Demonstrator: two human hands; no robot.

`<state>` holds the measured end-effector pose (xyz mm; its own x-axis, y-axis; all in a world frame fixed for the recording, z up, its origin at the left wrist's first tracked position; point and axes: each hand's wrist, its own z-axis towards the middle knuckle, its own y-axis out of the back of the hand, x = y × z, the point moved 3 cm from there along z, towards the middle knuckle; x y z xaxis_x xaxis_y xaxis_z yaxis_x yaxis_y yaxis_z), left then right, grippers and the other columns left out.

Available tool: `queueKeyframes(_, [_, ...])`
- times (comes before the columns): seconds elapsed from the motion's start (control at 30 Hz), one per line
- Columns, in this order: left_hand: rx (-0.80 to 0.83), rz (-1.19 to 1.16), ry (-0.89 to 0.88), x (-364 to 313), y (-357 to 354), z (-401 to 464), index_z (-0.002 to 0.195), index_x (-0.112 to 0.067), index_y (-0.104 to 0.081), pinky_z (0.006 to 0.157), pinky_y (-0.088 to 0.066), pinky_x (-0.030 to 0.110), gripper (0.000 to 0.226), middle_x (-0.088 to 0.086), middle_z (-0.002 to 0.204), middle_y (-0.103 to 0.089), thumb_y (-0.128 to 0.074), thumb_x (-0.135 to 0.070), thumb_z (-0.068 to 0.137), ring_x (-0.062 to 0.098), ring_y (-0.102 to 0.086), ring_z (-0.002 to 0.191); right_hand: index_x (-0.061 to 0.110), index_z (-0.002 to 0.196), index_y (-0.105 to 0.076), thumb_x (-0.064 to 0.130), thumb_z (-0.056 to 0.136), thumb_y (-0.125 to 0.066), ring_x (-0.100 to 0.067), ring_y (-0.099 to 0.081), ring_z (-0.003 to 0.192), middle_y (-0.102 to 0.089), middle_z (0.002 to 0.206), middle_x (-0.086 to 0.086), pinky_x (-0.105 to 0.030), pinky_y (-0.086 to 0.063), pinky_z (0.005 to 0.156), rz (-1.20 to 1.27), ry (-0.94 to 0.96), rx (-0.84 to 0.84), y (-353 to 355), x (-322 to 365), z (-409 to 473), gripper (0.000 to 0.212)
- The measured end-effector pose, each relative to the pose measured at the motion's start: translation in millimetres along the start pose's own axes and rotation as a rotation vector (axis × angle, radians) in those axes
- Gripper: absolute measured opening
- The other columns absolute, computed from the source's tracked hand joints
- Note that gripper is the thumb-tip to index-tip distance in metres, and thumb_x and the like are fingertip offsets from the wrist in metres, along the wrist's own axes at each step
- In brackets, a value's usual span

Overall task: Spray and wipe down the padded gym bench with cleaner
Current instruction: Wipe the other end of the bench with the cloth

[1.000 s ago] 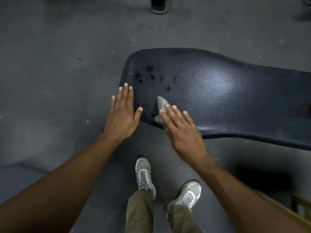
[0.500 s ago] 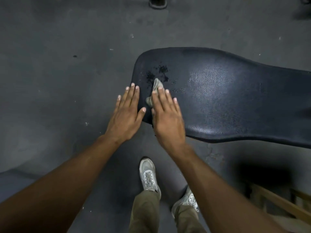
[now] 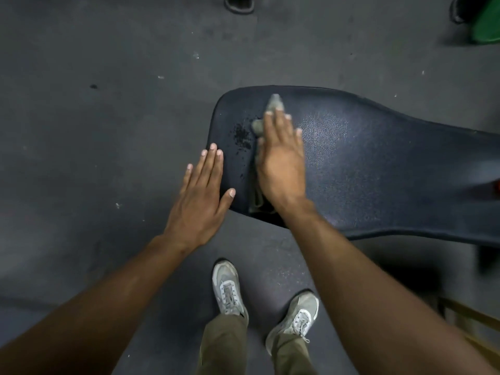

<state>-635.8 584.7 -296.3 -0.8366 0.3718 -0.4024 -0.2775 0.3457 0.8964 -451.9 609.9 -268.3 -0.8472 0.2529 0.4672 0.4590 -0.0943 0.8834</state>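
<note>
The padded bench (image 3: 378,169), a dark, textured surface, runs from the middle of the head view out to the right edge, its rounded end toward the left. The right hand (image 3: 281,161) lies flat on that rounded end, fingers straight and pointing away from the person, pressing a grey cloth (image 3: 274,104) against the padding; the cloth's tip shows beyond the fingertips and another strip of it shows along the thumb side of the hand, reaching down to the bench's near edge. Just left of the cloth, a patch of dark wet specks (image 3: 241,135) sits on the padding. The left hand (image 3: 201,194) is spread flat with straight fingers, grasping nothing, at the bench's left edge; its thumb and fingertips overlap the padding, though whether they touch it cannot be told. Below, two pale grey sneakers (image 3: 228,288) and olive trouser legs (image 3: 224,345) stand on the dark grey floor (image 3: 108,131). A green object (image 3: 487,20) sits at the top right corner, and a wooden frame (image 3: 470,320) shows at the lower right.
</note>
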Motion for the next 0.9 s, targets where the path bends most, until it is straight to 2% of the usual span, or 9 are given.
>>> queueKeyframes(0.1, [0.044, -0.026, -0.015, 0.4, -10.9, 15.1, 0.17, -0.012, 0.001, 0.133, 0.005, 0.041, 0.077, 0.0, 0.177, 0.012, -0.019, -0.051, 0.106, 0.012, 0.014, 0.163, 0.012, 0.161, -0.034, 0.021, 0.107, -0.041, -0.026, -0.023, 0.158, -0.027, 0.17, -0.007, -0.045, -0.011, 0.129, -0.093, 0.121, 0.036, -14.2, 10.6, -10.9, 0.055])
queueKeyframes(0.2, [0.047, 0.015, -0.019, 5.0, -12.8, 5.4, 0.17, -0.011, 0.001, 0.133, 0.004, 0.043, 0.078, 0.001, 0.178, 0.012, -0.018, -0.052, 0.106, 0.014, 0.014, 0.164, 0.014, 0.162, -0.031, 0.026, 0.107, -0.035, -0.023, -0.023, 0.158, -0.027, 0.17, -0.005, -0.045, -0.012, 0.13, -0.185, 0.203, 0.118, -3.8, -19.0, -38.3, 0.056])
queueKeyframes(0.37, [0.045, 0.046, -0.013, 1.0, -9.4, 10.0, 0.169, -0.01, 0.002, 0.134, 0.002, 0.045, 0.079, 0.004, 0.179, 0.01, -0.016, -0.054, 0.106, 0.017, 0.012, 0.165, 0.012, 0.164, -0.023, 0.016, 0.109, -0.036, -0.027, -0.015, 0.16, -0.017, 0.173, -0.007, -0.048, -0.006, 0.13, -0.191, -0.082, 0.081, 37.2, -93.4, -15.8, 0.057])
queueKeyframes(0.5, [0.018, 0.043, 0.057, -7.5, -15.0, 12.4, 0.169, -0.008, 0.001, 0.134, 0.001, 0.046, 0.08, 0.006, 0.179, 0.008, -0.017, -0.054, 0.106, 0.02, 0.009, 0.165, 0.011, 0.162, -0.029, 0.018, 0.109, -0.035, -0.03, -0.017, 0.159, -0.018, 0.173, -0.007, -0.046, -0.007, 0.129, -0.056, -0.206, -0.015, 36.7, -90.6, 39.7, 0.054])
queueKeyframes(0.57, [0.018, 0.039, 0.091, -12.0, -17.5, 9.8, 0.168, -0.009, 0.004, 0.133, 0.002, 0.045, 0.08, 0.006, 0.179, 0.01, -0.018, -0.054, 0.106, 0.02, 0.011, 0.165, 0.011, 0.161, -0.032, 0.018, 0.108, -0.035, -0.031, -0.02, 0.158, -0.021, 0.172, -0.006, -0.047, -0.01, 0.129, -0.027, -0.158, -0.013, 24.7, -69.5, 60.1, 0.054])
queueKeyframes(0.63, [0.017, 0.055, 0.111, -19.1, -19.0, 3.1, 0.168, -0.009, 0.005, 0.133, 0.003, 0.045, 0.081, 0.007, 0.179, 0.01, -0.018, -0.056, 0.106, 0.021, 0.011, 0.165, 0.01, 0.16, -0.035, 0.017, 0.108, -0.037, -0.032, -0.023, 0.157, -0.025, 0.171, -0.008, -0.049, -0.014, 0.129, -0.009, -0.018, 0.039, 10.3, -43.3, 64.3, 0.053])
queueKeyframes(0.73, [0.014, 0.103, 0.122, -35.2, -21.6, -14.6, 0.168, -0.008, 0.004, 0.133, 0.002, 0.043, 0.081, 0.01, 0.179, 0.007, -0.02, -0.056, 0.106, 0.023, 0.008, 0.165, 0.011, 0.16, -0.036, 0.019, 0.109, -0.038, -0.03, -0.022, 0.158, -0.027, 0.17, -0.009, -0.044, -0.011, 0.128, -0.027, 0.181, 0.142, 0.5, -24.5, 41.7, 0.052])
queueKeyframes(0.83, [0.021, 0.136, 0.057, -60.2, -27.1, -32.3, 0.169, -0.007, -0.003, 0.133, -0.001, 0.044, 0.081, 0.01, 0.179, 0.002, -0.025, -0.056, 0.107, 0.025, 0.001, 0.166, 0.014, 0.161, -0.034, 0.022, 0.109, -0.039, -0.026, -0.023, 0.158, -0.027, 0.17, -0.006, -0.045, -0.012, 0.129, -0.106, 0.261, 0.198, 15.5, -49.8, 17.3, 0.053])
queueKeyframes(0.9, [0.029, 0.157, -0.024, -79.2, -34.8, -37.2, 0.169, -0.007, -0.007, 0.132, -0.006, 0.046, 0.081, 0.009, 0.179, -0.002, -0.028, -0.056, 0.108, 0.025, -0.004, 0.166, 0.014, 0.162, -0.033, 0.021, 0.109, -0.04, -0.027, -0.023, 0.158, -0.026, 0.171, -0.006, -0.045, -0.009, 0.129, -0.128, 0.229, 0.19, 32.2, -80.3, 21.3, 0.053])
